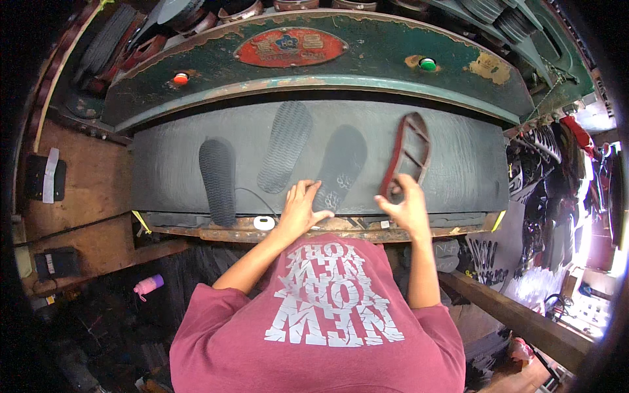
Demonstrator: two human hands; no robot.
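Head view shows me a sole-shaped, red-brown cutter frame toward the right of the wide grey sheet, its long axis running away from the wearer, far end leaning slightly right. The right hand is much the nearer, and the frame extends forward from it; thumb and fingers stand about its near end, though from my remote seat I cannot tell whether they grip it. I make out a smooth grey sole left of the frame, on a similar slant, with the left hand at its near end, thumb and fingers spread wide. Further left I see a textured grey sole and a darker ribbed sole; beyond the sheet stands a green machine beam.
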